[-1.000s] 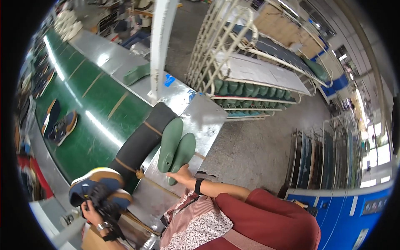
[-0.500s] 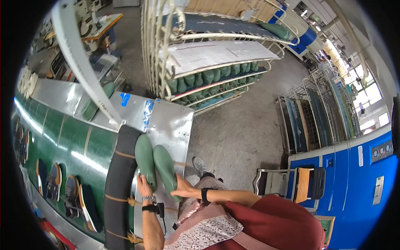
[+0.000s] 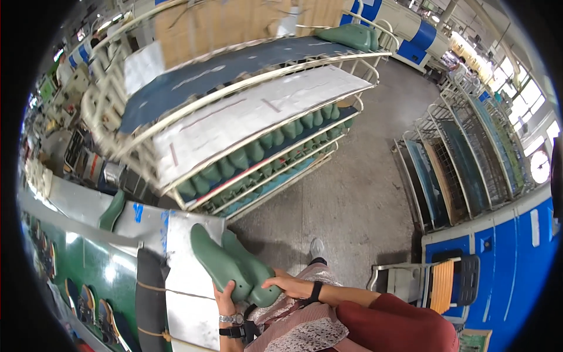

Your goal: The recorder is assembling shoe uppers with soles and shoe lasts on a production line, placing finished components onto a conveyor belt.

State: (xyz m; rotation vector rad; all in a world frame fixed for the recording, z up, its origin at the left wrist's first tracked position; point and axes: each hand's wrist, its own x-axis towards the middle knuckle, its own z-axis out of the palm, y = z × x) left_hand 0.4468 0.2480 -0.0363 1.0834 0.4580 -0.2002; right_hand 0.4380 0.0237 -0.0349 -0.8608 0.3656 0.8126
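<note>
I hold a pair of green shoe lasts side by side in front of my body, toes pointing away. My left hand point(image 3: 226, 298) is closed on the heel end of the left shoe last point(image 3: 216, 259), thumb on its top. My right hand point(image 3: 287, 284) grips the heel end of the right shoe last point(image 3: 253, 267), which the left one partly hides. Both lasts are over the near side of a shiny metal worktop point(image 3: 190, 298). A further green last point(image 3: 112, 211) lies farther off on the metal surface to the left.
Ahead stands a metal shelf rack point(image 3: 267, 75) with rows of green lasts on lower shelves and a green last point(image 3: 350, 36) on top. A green conveyor point(image 3: 97, 267) at left carries several shoes beside a black padded bar point(image 3: 151, 299). A blue cabinet point(image 3: 510, 264) and a chair point(image 3: 443, 286) stand at right.
Both lasts have come up off the metal worktop in my hands and closer together. My view has swung so that the shelf rack looks larger and nearer.
</note>
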